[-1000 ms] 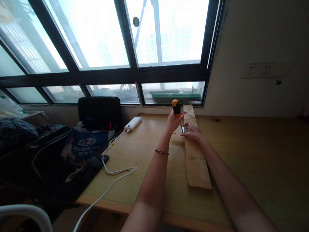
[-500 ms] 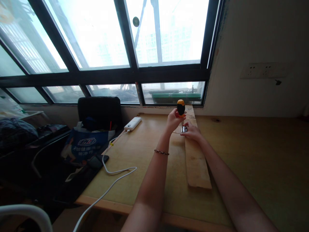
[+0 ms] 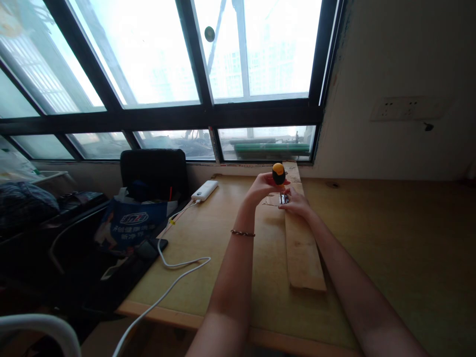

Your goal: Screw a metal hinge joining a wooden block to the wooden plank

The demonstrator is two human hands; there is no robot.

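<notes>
One wooden board (image 3: 305,253) lies lengthwise on one table (image 3: 208,287), and two bare hands meet over its far half. The left hand (image 3: 263,187), one bracelet (image 3: 243,233) on its wrist, is closed around one screwdriver (image 3: 278,173) with a yellow-and-black handle, standing upright above the board. The right hand (image 3: 295,202) rests on the board, thumb and fingers pinching one small metal piece (image 3: 283,198) at the board's left edge, just under the screwdriver. Well left of the board are one white power bank (image 3: 205,190), one white cable (image 3: 186,264) and one blue bag (image 3: 130,223).
</notes>
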